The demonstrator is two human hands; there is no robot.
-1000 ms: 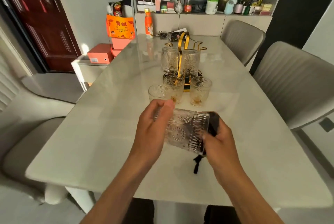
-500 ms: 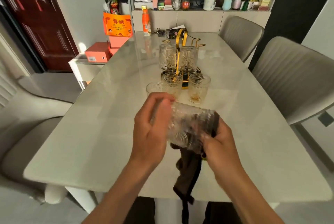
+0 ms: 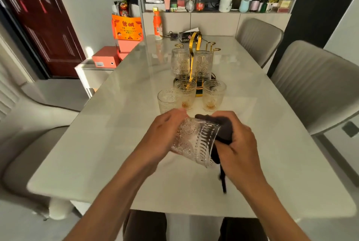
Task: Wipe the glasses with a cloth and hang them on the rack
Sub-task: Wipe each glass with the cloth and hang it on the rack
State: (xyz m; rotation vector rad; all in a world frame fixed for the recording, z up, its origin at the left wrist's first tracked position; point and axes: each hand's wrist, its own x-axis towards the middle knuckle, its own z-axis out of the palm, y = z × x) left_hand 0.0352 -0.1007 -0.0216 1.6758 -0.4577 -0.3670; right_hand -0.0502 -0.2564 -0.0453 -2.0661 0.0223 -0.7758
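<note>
Glass [image 3: 195,141] lies on its side above the near table [image 3: 116,143] edge, long axis running left-right, mouth to the right. My left hand [image 3: 165,134] curls round its base end; my right hand [image 3: 236,141] pinches the dark cloth [image 3: 223,130] bunched at the rim. Rack [image 3: 194,62] stands farther off, dead ahead, two glasses already hung, three upright ones between it and me. Pale glossy tabletop, grey chairs around.

Held glass [image 3: 195,141]: clear, embossed, ribbed pattern. Cloth [image 3: 225,130]: dark, matt fabric. Rack [image 3: 194,46]: glossy gold metal; table [image 3: 108,143]: smooth, semi-gloss stone-look top.
</note>
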